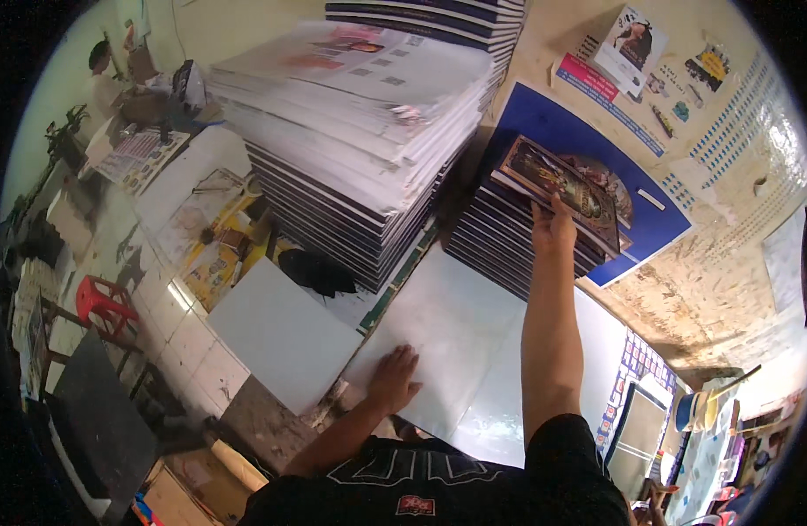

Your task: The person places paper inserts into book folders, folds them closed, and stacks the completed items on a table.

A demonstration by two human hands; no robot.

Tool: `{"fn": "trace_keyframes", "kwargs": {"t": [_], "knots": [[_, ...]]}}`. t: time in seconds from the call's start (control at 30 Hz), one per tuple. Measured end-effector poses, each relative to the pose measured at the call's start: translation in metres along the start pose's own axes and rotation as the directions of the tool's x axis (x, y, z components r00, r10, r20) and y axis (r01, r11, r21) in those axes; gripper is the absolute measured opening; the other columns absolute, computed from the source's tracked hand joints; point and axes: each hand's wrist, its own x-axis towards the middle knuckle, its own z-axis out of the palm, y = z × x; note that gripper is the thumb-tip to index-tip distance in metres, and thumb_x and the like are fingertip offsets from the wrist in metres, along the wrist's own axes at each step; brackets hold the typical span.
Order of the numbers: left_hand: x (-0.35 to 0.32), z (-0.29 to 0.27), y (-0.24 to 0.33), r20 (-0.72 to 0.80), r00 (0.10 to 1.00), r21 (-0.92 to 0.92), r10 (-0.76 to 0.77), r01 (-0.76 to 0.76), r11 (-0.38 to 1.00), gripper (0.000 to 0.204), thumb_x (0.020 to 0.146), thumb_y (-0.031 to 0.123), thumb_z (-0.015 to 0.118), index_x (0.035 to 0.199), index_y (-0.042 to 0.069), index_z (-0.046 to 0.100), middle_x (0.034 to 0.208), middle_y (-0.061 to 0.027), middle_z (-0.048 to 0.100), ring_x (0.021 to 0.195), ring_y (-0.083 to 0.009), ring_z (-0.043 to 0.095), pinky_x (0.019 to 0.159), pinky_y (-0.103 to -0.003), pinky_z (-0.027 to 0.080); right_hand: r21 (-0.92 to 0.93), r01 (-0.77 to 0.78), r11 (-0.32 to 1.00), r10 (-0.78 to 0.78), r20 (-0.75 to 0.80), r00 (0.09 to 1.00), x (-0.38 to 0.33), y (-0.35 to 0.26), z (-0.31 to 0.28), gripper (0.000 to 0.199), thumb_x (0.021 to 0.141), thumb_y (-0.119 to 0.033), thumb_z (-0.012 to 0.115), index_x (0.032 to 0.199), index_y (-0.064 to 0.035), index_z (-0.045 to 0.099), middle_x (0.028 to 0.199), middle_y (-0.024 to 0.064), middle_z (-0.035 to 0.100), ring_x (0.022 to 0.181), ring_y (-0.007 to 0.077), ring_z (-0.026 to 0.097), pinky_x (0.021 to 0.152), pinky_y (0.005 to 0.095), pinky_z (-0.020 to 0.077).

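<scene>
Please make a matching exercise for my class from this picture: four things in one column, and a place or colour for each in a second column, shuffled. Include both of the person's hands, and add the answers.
Column 1
1. Left hand
2. Right hand
3. Stool
4. Pile of white sheets

Column 2
A. Red
B. On top of a tall stack of dark-covered books
C. Palm down on the white work surface
D. At the near edge of the ornate book

Right pairs: 1-C, 2-D, 3-A, 4-B
</scene>
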Motion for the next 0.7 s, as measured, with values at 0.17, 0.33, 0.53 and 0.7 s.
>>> {"fn": "trace_keyframes", "kwargs": {"t": [0.17, 0.33, 0.53, 0.7], "knots": [[-0.031, -0.025, 0.009, 0.126, 0.992, -0.117, -0.004, 0.019, 0.993, 0.056, 0.087, 0.035, 0.063, 0.132, 0.005, 0.052, 0.143, -0.0191, 0.043, 0.132, -0.0356, 0.04, 0.109, -0.047, 0.032, -0.509, -0.178, 0.842, 0.207, 0.0, 0.978, -0.005, -0.032, -0.022, 0.041, 0.094, -0.036, 0.062, 0.114, 0.0004, 0.059, 0.092, 0.0117, 0.064, 0.078, 0.0191, 0.064, 0.07, 0.0303, 0.0564], [-0.028, -0.09, 0.025, -0.016, 0.999, -0.354, -0.037, 0.029, 0.935, 0.038, 0.091, 0.026, 0.061, 0.122, 0.004, 0.059, 0.116, -0.0137, 0.065, 0.105, -0.032, 0.062, 0.093, -0.042, 0.048, -0.931, -0.034, 0.362, 0.269, 0.069, 0.961, -0.013, -0.059, -0.029, 0.056, 0.091, -0.055, 0.058, 0.091, 0.0009, 0.064, 0.069, 0.0096, 0.062, 0.057, 0.0156, 0.058, 0.051, 0.0268, 0.0467], [0.062, -0.18, -0.087, -0.39, 0.814, 0.306, -0.431, 0.556, 0.773, 0.066, 0.085, 0.049, 0.062, 0.131, 0.003, 0.051, 0.131, -0.0198, 0.053, 0.123, -0.0375, 0.047, 0.106, -0.06, 0.028, -0.961, 0.12, 0.248, 0.586, 0.247, 0.772, -0.082, -0.046, -0.061, 0.049, 0.087, -0.052, 0.063, 0.089, -0.0027, 0.062, 0.071, 0.0098, 0.065, 0.056, 0.0172, 0.062, 0.052, 0.0265, 0.0479], [0.122, -0.165, -0.16, -0.065, 0.763, 0.652, -0.643, 0.52, 0.552, 0.074, 0.089, 0.054, 0.053, 0.142, 0.003, 0.043, 0.148, -0.0188, 0.041, 0.139, -0.036, 0.033, 0.112, -0.065, 0.01, -0.952, 0.037, 0.305, 0.802, 0.278, 0.529, -0.138, -0.029, -0.118, 0.042, 0.092, -0.03, 0.06, 0.115, 0.0046, 0.058, 0.088, 0.0153, 0.069, 0.075, 0.0221, 0.069, 0.066, 0.0296, 0.0543]]}}
